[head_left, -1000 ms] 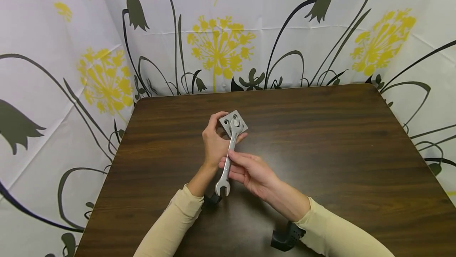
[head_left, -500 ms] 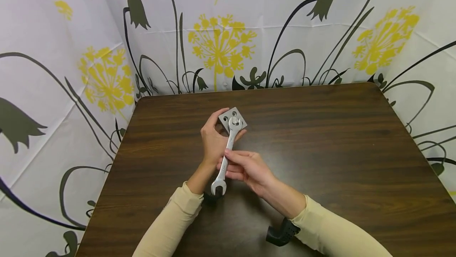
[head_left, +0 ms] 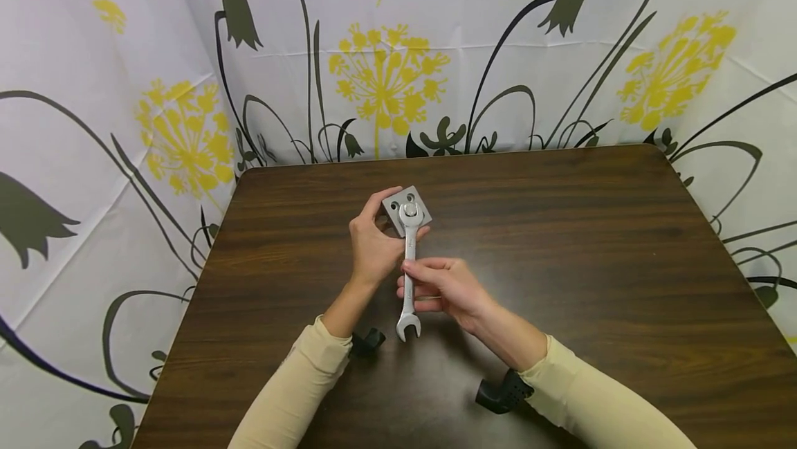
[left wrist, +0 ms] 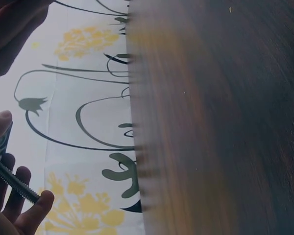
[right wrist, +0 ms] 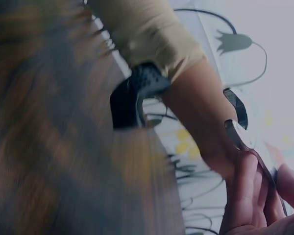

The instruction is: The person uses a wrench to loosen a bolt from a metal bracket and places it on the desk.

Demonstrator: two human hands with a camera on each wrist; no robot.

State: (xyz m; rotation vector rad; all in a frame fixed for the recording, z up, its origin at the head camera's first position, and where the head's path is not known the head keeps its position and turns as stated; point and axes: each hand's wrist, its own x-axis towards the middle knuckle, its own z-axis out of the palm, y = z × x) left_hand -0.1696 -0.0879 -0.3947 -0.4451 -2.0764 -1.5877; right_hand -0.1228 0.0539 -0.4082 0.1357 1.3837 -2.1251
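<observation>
My left hand (head_left: 372, 245) grips a square grey metal block (head_left: 394, 218) with holes in its face, above the table. A bolt head (head_left: 410, 209) shows at the block's face, with the upper end of a silver open-end wrench (head_left: 409, 283) around it. In the left wrist view, a long threaded bolt shank (left wrist: 20, 187) sticks out from the block, near the fingertips of the left hand. My right hand (head_left: 451, 290) pinches the wrench's handle between thumb and fingers. The wrench's lower open jaw points towards me; the right wrist view shows this end (right wrist: 237, 134) near the left forearm.
A dark wood-grain table (head_left: 560, 248) lies under both hands. Behind it hangs a white curtain (head_left: 498, 48) with yellow and grey-green flowers. Black camera mounts sit on the left wrist (head_left: 369, 342) and right wrist (head_left: 503, 393).
The wrench's lower end first drifted slightly left, then swung right with the right hand, so the wrench now stands nearly straight towards me. The left hand and block have hardly moved.
</observation>
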